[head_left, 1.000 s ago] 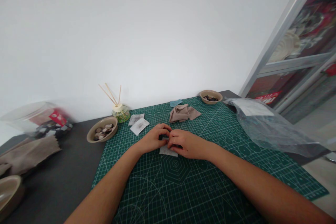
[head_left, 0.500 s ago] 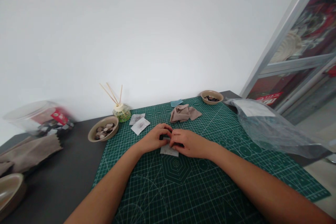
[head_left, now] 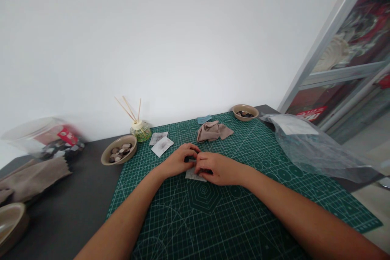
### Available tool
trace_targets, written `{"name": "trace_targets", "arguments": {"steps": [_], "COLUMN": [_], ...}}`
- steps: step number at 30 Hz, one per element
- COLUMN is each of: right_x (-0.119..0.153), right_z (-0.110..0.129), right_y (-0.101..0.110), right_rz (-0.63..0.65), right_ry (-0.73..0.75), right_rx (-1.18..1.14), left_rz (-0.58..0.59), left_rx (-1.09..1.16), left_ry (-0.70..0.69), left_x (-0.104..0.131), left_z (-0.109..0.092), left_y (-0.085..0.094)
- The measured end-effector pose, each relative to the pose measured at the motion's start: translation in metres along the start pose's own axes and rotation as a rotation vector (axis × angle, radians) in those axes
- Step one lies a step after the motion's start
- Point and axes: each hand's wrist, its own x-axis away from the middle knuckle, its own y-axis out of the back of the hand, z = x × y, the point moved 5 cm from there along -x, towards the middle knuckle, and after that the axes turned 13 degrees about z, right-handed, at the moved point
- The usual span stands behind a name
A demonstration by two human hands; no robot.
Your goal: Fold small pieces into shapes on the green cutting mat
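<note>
My left hand (head_left: 178, 160) and my right hand (head_left: 217, 167) meet at the middle of the green cutting mat (head_left: 170, 227), fingers curled and fingertips touching or nearly so. Under them lies a small white square (head_left: 195, 176), paper or thin cloth, its far part covered by my fingers. Something small and dark shows by the left fingers; its kind cannot be made out. What the right fingertips pinch is hidden. Two like white squares with grey marks (head_left: 162, 146) lie farther left. Behind my hands is a crumpled beige cloth (head_left: 210, 131).
A bowl of pebbles (head_left: 106, 158) and a reed diffuser (head_left: 140, 132) stand left. Another stone bowl (head_left: 254, 113) and a blue cloth piece (head_left: 204, 119) are at the back. A clear plastic bag (head_left: 317, 150) lies right; a plastic jar (head_left: 33, 138) and beige cloth (head_left: 39, 176) far left.
My right hand has shifted slightly down and its fingers have curled a little more over the white square. The left hand stays nearly still.
</note>
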Motion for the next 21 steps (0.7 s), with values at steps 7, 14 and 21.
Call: {"name": "trace_targets", "arguments": {"steps": [7, 14, 21], "right_x": [0.0012, -0.001, 0.0011], "right_z": [-0.004, 0.0, -0.0029], "right_y": [0.0026, -0.001, 0.0025], "right_rz": [-0.054, 0.0, -0.03], "right_ry": [-0.031, -0.005, -0.035], "right_rx": [0.027, 0.002, 0.023], "left_rz": [-0.004, 0.006, -0.003], "left_rx": [-0.002, -0.01, 0.005], "left_ry": [0.01, 0.022, 0.006], "left_x": [-0.0002, -0.0003, -0.0002], "left_z": [-0.0006, -0.003, -0.0022], "left_y": [0.0, 0.0008, 0.0006]}}
